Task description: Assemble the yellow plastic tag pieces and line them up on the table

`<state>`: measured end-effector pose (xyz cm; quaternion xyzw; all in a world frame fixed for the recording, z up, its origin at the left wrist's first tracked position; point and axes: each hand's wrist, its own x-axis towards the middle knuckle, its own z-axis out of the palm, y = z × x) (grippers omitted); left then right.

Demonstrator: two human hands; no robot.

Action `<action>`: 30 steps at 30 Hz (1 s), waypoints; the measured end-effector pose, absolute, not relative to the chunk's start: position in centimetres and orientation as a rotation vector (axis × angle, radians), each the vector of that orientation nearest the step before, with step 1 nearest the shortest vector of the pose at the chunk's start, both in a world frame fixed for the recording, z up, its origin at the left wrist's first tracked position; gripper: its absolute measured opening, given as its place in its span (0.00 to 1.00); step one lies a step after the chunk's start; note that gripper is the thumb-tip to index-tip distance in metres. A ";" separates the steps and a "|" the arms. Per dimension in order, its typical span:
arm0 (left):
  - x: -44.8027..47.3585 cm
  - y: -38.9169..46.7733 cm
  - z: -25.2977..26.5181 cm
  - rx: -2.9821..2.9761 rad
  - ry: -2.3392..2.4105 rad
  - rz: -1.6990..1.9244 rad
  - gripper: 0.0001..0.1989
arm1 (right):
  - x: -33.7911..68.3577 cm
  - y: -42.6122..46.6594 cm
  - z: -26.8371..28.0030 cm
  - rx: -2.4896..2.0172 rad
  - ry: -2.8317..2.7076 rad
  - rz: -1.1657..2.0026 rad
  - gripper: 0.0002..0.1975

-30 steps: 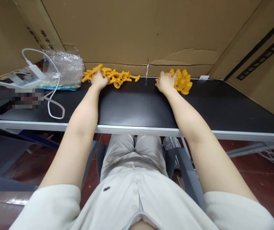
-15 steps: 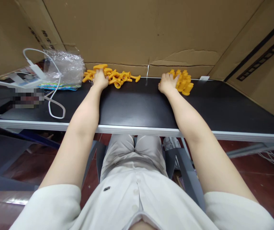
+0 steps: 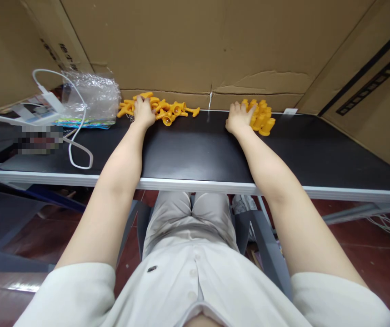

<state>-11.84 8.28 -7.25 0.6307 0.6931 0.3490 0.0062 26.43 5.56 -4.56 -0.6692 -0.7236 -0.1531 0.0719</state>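
Observation:
My left hand (image 3: 144, 112) reaches onto a loose heap of yellow T-shaped plastic handles (image 3: 162, 105), fingers apart over the pieces. Some heap pieces lie on their sides, and the ends of two show round hollow openings. Beside my left wrist a few small metal parts (image 3: 130, 118) show, too small to name. My right hand (image 3: 238, 119) lies at the left side of a tight group of yellow plastic pieces (image 3: 262, 119) standing upright, its fingers spread and touching the nearest ones. My palm hides part of that group.
Both groups sit on a black table (image 3: 195, 154) with a metal front edge (image 3: 195, 185). Cardboard walls (image 3: 181, 50) rise behind it. At the left are clear plastic wrap (image 3: 96, 95) and a white cable (image 3: 79, 164). A small white piece (image 3: 290, 111) lies near the back right.
My left hand has shifted slightly right, its fingers now lower over the yellow handles. The right hand stays in nearly the same place.

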 end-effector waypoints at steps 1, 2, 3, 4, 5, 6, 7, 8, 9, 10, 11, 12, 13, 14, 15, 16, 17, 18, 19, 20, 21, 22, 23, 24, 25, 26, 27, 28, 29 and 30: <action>-11.8 8.4 -7.4 1.988 2.161 1.102 0.40 | 26.4 5.5 -4.5 -1.990 -2.184 -0.470 0.37; -11.8 8.5 -7.5 1.992 2.159 1.120 0.41 | 26.4 5.5 -4.5 -1.965 -2.190 -0.481 0.37; -11.8 8.6 -7.5 1.988 2.165 1.142 0.42 | 26.3 5.5 -4.5 -1.941 -2.195 -0.490 0.37; -11.7 8.7 -7.5 1.987 2.171 1.156 0.42 | 26.2 5.4 -4.5 -1.919 -2.200 -0.495 0.36; -11.6 8.7 -7.5 1.997 2.169 1.154 0.42 | 26.1 5.4 -4.5 -1.902 -2.206 -0.497 0.35; -11.4 8.6 -7.4 2.012 2.163 1.152 0.41 | 26.0 5.4 -4.4 -1.889 -2.213 -0.497 0.35; -11.3 8.5 -7.3 2.024 2.155 1.153 0.39 | 25.8 5.3 -4.4 -1.880 -2.220 -0.498 0.34; -11.1 8.3 -7.2 2.034 2.141 1.157 0.36 | 25.7 5.3 -4.4 -1.876 -2.227 -0.498 0.34; -11.0 8.0 -7.0 2.044 2.123 1.155 0.34 | 25.6 5.2 -4.3 -1.876 -2.234 -0.497 0.34; -10.8 7.8 -6.9 2.051 2.107 1.145 0.32 | 25.5 5.2 -4.3 -1.879 -2.239 -0.495 0.34; -10.7 7.6 -6.7 2.051 2.095 1.130 0.31 | 25.4 5.1 -4.3 -1.881 -2.242 -0.492 0.34; -10.6 7.4 -6.7 2.046 2.087 1.114 0.31 | 25.4 5.1 -4.3 -1.879 -2.244 -0.488 0.34; -10.5 7.3 -6.7 2.037 2.080 1.101 0.32 | 25.4 5.1 -4.3 -1.874 -2.245 -0.483 0.34; -10.5 7.3 -6.7 2.029 2.067 1.099 0.32 | 25.4 5.1 -4.3 -1.868 -2.245 -0.478 0.34; -10.5 7.3 -6.8 2.020 2.047 1.112 0.32 | 25.4 5.0 -4.3 -1.863 -2.245 -0.473 0.34; -10.6 7.4 -6.9 2.011 2.021 1.136 0.32 | 25.4 5.0 -4.3 -1.861 -2.247 -0.468 0.34; -10.7 7.6 -7.0 2.004 1.996 1.157 0.32 | 25.4 4.9 -4.3 -1.864 -2.247 -0.464 0.34; -10.8 7.8 -7.1 2.000 1.978 1.165 0.32 | 25.4 4.9 -4.3 -1.872 -2.247 -0.461 0.34; -10.9 7.9 -7.3 1.998 1.970 1.160 0.33 | 25.4 4.8 -4.2 -1.883 -2.247 -0.459 0.34; -10.9 8.1 -7.3 1.996 1.970 1.146 0.33 | 25.3 4.7 -4.2 -1.894 -2.247 -0.456 0.34; -11.0 8.1 -7.4 2.000 1.972 1.130 0.34 | 25.3 4.7 -4.2 -1.901 -2.249 -0.453 0.33; -11.1 8.2 -7.5 2.011 1.969 1.119 0.34 | 25.3 4.6 -4.1 -1.903 -2.252 -0.448 0.33; -11.1 8.2 -7.5 2.028 1.960 1.117 0.34 | 25.2 4.6 -4.1 -1.900 -2.254 -0.444 0.33; -11.1 8.2 -7.5 2.048 1.950 1.122 0.34 | 25.2 4.5 -4.1 -1.893 -2.256 -0.438 0.32; -11.1 8.1 -7.6 2.067 1.942 1.127 0.34 | 25.2 4.5 -4.1 -1.883 -2.257 -0.431 0.32; -11.0 8.0 -7.6 2.085 1.941 1.123 0.33 | 25.2 4.5 -4.1 -1.874 -2.256 -0.423 0.31; -10.9 7.9 -7.6 2.101 1.947 1.111 0.33 | 25.2 4.4 -4.1 -1.867 -2.252 -0.413 0.31; -10.8 7.8 -7.5 2.112 1.961 1.094 0.33 | 25.2 4.4 -4.1 -1.862 -2.248 -0.403 0.30; -10.6 7.7 -7.5 2.118 1.979 1.078 0.32 | 25.2 4.3 -4.0 -1.858 -2.246 -0.392 0.30; -10.4 7.6 -7.3 2.123 1.996 1.066 0.32 | 25.2 4.2 -4.0 -1.854 -2.245 -0.381 0.30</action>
